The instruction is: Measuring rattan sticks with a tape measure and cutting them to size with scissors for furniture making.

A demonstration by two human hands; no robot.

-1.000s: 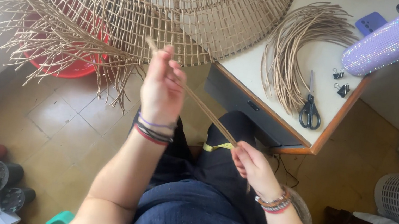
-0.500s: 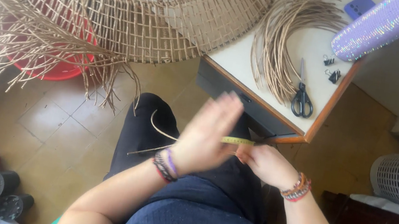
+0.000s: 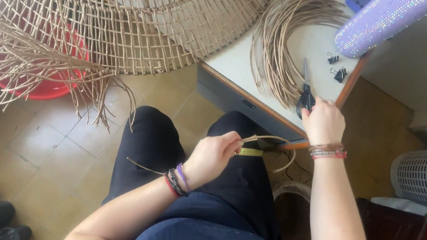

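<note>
Tiled floor [image 3: 41, 139] spreads beneath a large woven rattan frame [image 3: 129, 6] at eleven o'clock. On the white table [image 3: 315, 45] at one o'clock lies a reed bundle [image 3: 282, 40]. The right hand [image 3: 325, 121] closes on black scissors [image 3: 305, 97] at the edge; the left hand [image 3: 212, 156] pinches a looped reed strand [image 3: 272, 141] over the lap, binder clips [image 3: 336, 66] nearby.

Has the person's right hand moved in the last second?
Yes. The right hand has gone from the lap up to the table edge, onto the scissors.
</note>
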